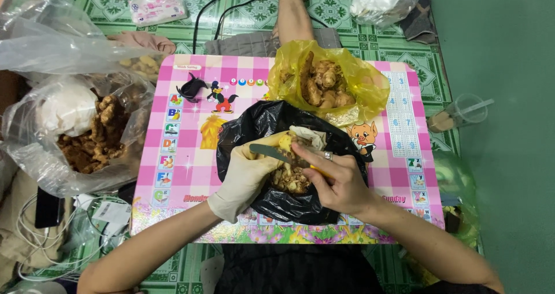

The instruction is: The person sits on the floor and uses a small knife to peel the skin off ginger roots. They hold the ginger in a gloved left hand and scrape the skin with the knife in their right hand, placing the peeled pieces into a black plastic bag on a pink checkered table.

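Two hands over black bag (260, 201) | gloved left hand (243, 175) grips ginger piece (284, 142); right hand (341, 181) clasps knife (267, 151) | keep blade shallow; peels drop into bag; yellow bag (370, 86) behind

We see a matt, cream rubber glove (243, 178) covering our left hand, while our right hand (341, 181) is bare with a shiny metal ring (328, 155) on one of its fingers. Between the fingers of both hands lies a dull grey metal blade (267, 151). Beneath them a glossy, crinkled black plastic bag (254, 126) holds rough, fibrous peelings (289, 178). Beyond the fingers, a thin translucent yellow plastic bag (358, 80) holds knobbly, matt ginger roots (321, 83). The desk (185, 155) under them is smooth printed laminate with a slight sheen.
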